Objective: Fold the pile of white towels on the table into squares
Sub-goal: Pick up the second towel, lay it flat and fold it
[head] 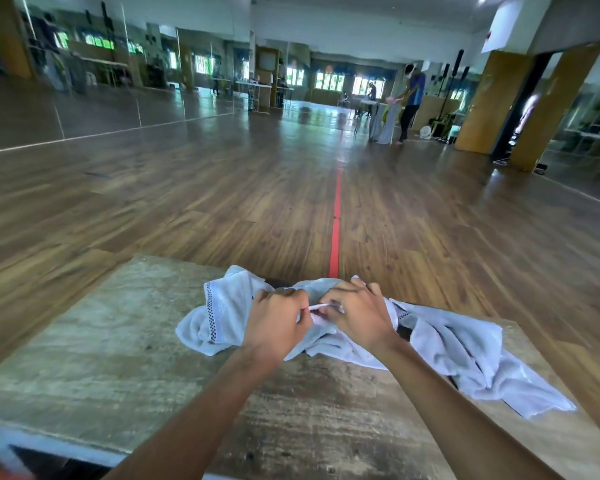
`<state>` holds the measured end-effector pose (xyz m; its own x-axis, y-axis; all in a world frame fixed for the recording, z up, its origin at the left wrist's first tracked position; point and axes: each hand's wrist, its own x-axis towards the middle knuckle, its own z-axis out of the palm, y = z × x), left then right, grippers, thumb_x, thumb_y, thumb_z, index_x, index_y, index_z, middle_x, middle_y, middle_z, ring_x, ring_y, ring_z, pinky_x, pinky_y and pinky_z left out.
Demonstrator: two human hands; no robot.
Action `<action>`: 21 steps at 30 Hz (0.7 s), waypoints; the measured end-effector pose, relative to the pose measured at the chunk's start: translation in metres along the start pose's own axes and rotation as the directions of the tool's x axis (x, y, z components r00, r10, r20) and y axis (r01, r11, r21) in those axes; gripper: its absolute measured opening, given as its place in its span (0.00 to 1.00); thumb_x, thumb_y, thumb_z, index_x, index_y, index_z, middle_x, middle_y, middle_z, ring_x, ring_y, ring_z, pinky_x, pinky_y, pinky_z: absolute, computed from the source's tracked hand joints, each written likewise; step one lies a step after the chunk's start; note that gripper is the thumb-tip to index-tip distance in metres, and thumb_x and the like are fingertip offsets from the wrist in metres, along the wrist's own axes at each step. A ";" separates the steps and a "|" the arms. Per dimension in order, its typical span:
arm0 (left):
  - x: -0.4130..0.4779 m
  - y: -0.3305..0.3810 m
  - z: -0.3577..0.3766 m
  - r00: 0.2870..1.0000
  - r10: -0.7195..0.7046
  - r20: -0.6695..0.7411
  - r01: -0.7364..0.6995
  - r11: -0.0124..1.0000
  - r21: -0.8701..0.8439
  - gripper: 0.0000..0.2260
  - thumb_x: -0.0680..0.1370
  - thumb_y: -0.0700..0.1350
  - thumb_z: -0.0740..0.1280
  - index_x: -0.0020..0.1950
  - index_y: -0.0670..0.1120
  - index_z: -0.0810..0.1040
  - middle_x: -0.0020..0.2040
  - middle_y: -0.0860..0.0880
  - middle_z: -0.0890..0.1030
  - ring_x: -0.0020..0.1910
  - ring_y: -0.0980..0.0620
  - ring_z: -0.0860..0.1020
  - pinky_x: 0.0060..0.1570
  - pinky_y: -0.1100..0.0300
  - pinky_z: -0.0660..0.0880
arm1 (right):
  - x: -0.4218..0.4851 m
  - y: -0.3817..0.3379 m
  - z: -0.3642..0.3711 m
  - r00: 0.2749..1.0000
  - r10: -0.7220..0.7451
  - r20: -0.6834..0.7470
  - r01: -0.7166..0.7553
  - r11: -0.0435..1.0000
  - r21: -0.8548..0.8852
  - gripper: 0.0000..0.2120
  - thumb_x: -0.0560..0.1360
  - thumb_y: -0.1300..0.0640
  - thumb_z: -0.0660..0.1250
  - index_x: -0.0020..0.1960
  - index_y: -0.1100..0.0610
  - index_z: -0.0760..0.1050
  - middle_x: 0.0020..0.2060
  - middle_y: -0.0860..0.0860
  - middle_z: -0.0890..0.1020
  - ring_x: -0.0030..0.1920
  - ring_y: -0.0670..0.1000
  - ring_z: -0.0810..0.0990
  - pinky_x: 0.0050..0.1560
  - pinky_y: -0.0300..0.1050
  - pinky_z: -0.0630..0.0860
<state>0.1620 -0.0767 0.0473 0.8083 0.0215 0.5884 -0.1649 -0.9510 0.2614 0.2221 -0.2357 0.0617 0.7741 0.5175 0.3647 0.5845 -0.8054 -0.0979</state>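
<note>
**Towels in a heap, no square made yet**

Bare wood takes up the left part of the counter (118, 341), with nothing folded or stacked on it. Next comes the pile of white towels (219, 323), crumpled along the far edge, its left lump showing a checked band (209, 306) running down one hem.

At the middle of the heap the two hands meet, almost touching. The left hand (274, 320) has its fingers curled and pinches a bit of cloth; the right hand (357, 313), just beside it, pinches the same stretch of edge. It looks as though the person is finding a hem or corner to pull one towel free.

To the right, more white cloth trails in loose wrinkles toward the counter's right side.

By my reckoning the job is at its very start: no towel is spread flat and none is squared. Every one is left to separate, smooth and fold. How many lie in the heap I cannot tell.
</note>
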 end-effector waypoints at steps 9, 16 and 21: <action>0.051 0.015 -0.132 0.987 0.142 -0.081 -0.131 0.984 0.123 0.07 0.67 0.49 0.57 0.35 0.50 0.74 0.30 0.50 0.79 0.34 0.47 0.79 0.46 0.55 0.66 | 0.012 -0.028 -0.135 0.997 0.059 -0.051 -0.060 0.998 -0.009 0.06 0.75 0.48 0.64 0.50 0.44 0.78 0.42 0.42 0.81 0.55 0.45 0.75 0.56 0.45 0.57; 0.071 0.031 -0.226 0.972 0.194 -0.130 -0.173 0.972 0.156 0.06 0.73 0.47 0.61 0.40 0.48 0.75 0.35 0.50 0.81 0.41 0.48 0.79 0.49 0.56 0.63 | 0.005 -0.041 -0.221 0.994 0.112 -0.003 -0.111 0.988 0.104 0.03 0.73 0.50 0.68 0.43 0.41 0.76 0.36 0.39 0.78 0.45 0.41 0.76 0.57 0.46 0.59; 0.067 0.048 -0.263 0.998 0.060 -0.001 -0.059 0.998 0.029 0.05 0.71 0.49 0.66 0.46 0.53 0.76 0.41 0.55 0.81 0.45 0.51 0.79 0.53 0.58 0.69 | -0.009 -0.048 -0.266 0.998 0.057 0.030 -0.062 0.966 0.251 0.03 0.73 0.57 0.71 0.45 0.56 0.83 0.42 0.50 0.85 0.47 0.49 0.82 0.50 0.45 0.75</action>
<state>0.0598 -0.0403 0.3006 0.7966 -0.0349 0.6035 -0.1962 -0.9592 0.2035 0.1222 -0.2782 0.3096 0.8129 0.4796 0.3303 0.5774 -0.7377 -0.3500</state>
